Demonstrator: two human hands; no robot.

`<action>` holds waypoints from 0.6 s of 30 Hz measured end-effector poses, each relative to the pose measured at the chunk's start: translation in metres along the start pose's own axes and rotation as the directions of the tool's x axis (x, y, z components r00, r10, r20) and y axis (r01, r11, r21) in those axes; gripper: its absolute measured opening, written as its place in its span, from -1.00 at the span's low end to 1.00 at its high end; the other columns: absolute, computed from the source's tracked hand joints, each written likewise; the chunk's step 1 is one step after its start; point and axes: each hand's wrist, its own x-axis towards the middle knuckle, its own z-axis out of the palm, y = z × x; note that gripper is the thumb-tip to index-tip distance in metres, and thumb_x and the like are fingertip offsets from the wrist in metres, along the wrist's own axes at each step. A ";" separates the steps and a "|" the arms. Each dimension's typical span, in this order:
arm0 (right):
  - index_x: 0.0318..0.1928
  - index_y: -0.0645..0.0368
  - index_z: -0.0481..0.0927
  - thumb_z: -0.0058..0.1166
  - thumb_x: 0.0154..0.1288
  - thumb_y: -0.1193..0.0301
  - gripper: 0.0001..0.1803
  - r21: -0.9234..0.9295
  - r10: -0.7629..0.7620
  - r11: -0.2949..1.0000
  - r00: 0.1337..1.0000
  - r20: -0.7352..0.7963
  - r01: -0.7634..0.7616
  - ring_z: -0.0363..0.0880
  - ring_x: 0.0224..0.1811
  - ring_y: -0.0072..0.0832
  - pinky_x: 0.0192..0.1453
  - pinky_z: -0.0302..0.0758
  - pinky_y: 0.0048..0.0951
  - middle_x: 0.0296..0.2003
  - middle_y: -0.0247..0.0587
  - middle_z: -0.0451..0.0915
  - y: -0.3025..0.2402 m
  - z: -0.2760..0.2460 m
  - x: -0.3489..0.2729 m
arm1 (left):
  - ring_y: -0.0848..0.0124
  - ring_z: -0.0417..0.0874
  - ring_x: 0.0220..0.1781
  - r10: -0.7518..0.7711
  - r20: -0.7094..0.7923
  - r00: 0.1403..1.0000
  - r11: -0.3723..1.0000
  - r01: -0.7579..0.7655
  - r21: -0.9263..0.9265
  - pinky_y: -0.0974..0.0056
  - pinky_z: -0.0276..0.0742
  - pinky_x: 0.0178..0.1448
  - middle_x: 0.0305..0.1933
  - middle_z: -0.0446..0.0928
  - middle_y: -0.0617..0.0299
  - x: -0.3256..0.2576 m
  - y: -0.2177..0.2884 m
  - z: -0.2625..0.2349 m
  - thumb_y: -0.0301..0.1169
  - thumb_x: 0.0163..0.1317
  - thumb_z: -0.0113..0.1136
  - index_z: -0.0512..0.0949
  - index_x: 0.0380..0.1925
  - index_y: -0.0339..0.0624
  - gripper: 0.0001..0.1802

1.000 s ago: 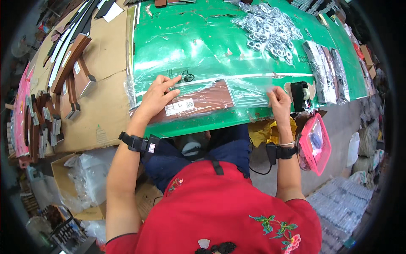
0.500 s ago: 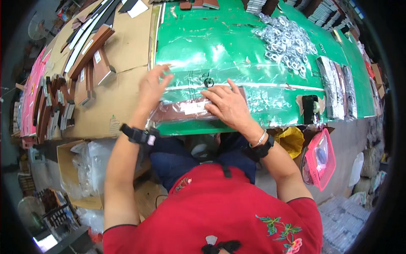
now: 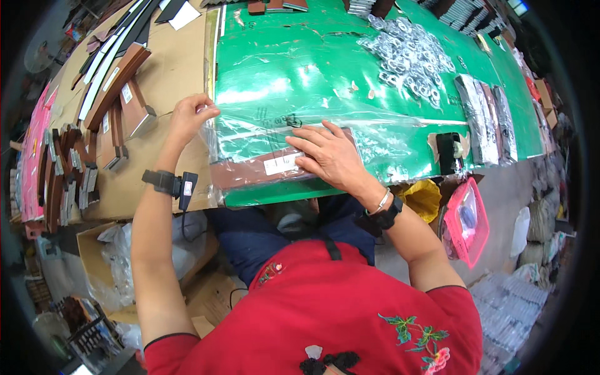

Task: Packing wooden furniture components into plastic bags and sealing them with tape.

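Note:
A flat brown box (image 3: 240, 175) with a white label lies along the near edge of the green tabletop, inside a clear plastic bag (image 3: 247, 132). The bag's film spreads out beyond the box's far side. My left hand (image 3: 192, 117) is closed in a pinch on the bag's left edge, above the seam between cardboard and green surface. Flat across the right part of the bagged box rests my right hand (image 3: 328, 153), fingers stretched out and apart. It covers some of the box.
Brown boxes (image 3: 115, 87) are piled on the cardboard (image 3: 178, 69) at left. Small clear packets with rings (image 3: 409, 59) lie at the far right. A black tape dispenser (image 3: 447, 153) stands beside wrapped boxes (image 3: 480, 122). Below hang a yellow bag (image 3: 420, 199) and a pink basket (image 3: 480, 234).
My left hand has moved left and closed on the bag's edge, drawing the film left and smoother. My right hand stays on the box. The view has shifted slightly.

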 end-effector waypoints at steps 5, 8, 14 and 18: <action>0.35 -0.04 0.53 0.06 0.51 0.08 -0.49 0.007 -0.024 1.000 1.000 0.002 0.024 0.46 0.40 -0.25 0.59 0.22 0.03 0.30 -0.21 0.56 0.001 0.002 0.004 | 0.13 0.63 -0.13 0.117 -0.345 0.931 0.968 -0.029 0.250 0.11 0.52 -0.05 -0.15 0.63 0.13 -0.016 0.010 0.013 -0.29 0.19 0.44 0.70 -0.16 -0.15 -0.73; 0.36 -0.04 0.53 0.04 0.51 0.07 -0.49 -0.001 0.020 1.000 1.000 0.021 -0.020 0.45 0.41 -0.26 0.60 0.20 0.04 0.32 -0.22 0.55 0.005 0.002 -0.001 | 0.12 0.62 -0.02 0.333 -0.444 0.832 0.927 -0.203 0.315 0.08 0.51 0.09 -0.12 0.61 0.09 -0.031 0.101 0.036 -0.37 0.29 0.34 0.66 0.00 -0.15 -0.71; 0.30 0.05 0.59 0.19 0.45 0.22 -0.53 0.455 0.124 0.890 0.972 -0.199 -0.020 0.54 0.32 -0.15 0.50 0.35 0.01 0.22 -0.12 0.62 0.016 -0.005 0.006 | 0.07 0.60 0.05 0.301 -0.016 0.954 0.932 -0.290 0.219 0.04 0.49 0.19 0.03 0.60 0.11 -0.051 0.102 0.099 -0.38 0.36 0.23 0.68 0.04 -0.10 -0.72; 0.10 0.16 0.66 0.29 0.38 0.34 -0.67 0.287 0.356 0.930 0.760 -0.543 -0.230 0.66 0.07 -0.23 0.12 0.56 -0.25 -0.02 -0.10 0.69 0.044 -0.099 -0.016 | 0.11 0.56 0.12 0.279 -0.008 0.960 0.929 -0.268 0.256 0.05 0.46 0.22 0.08 0.59 0.19 -0.050 0.103 0.105 -0.32 0.41 0.14 0.68 0.09 -0.03 -0.69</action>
